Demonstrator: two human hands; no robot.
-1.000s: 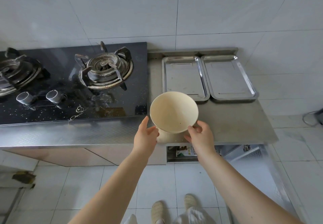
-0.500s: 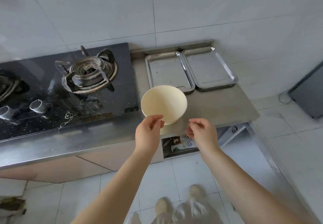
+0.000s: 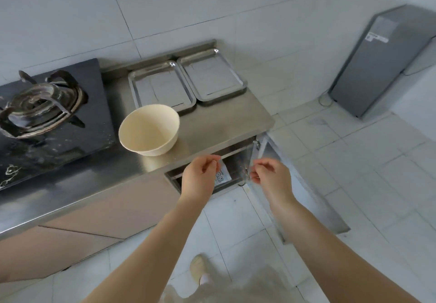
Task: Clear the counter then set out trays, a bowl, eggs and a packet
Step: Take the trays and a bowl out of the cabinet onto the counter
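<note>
A cream bowl [image 3: 149, 129] stands upright on the steel counter [image 3: 212, 125], near its front edge beside the stove. Two steel trays lie side by side at the back: the left tray [image 3: 161, 86] just behind the bowl, the right tray [image 3: 211, 74] next to it. Part of a packet [image 3: 222, 175] shows inside the open cabinet under the counter. My left hand [image 3: 200, 176] and my right hand [image 3: 271, 177] hover below the counter edge in front of the cabinet opening, fingers loosely curled, holding nothing. No eggs are in view.
A black gas stove [image 3: 47, 113] with a burner fills the counter's left side. The steel cabinet door [image 3: 295, 184] stands swung open to the right of my right hand. A grey fridge [image 3: 382, 61] stands against the right wall. White floor tiles lie below.
Both hands have let go of the bowl, which now rests on the counter, and have drawn back and down toward the open cabinet. The view has swung to the right.
</note>
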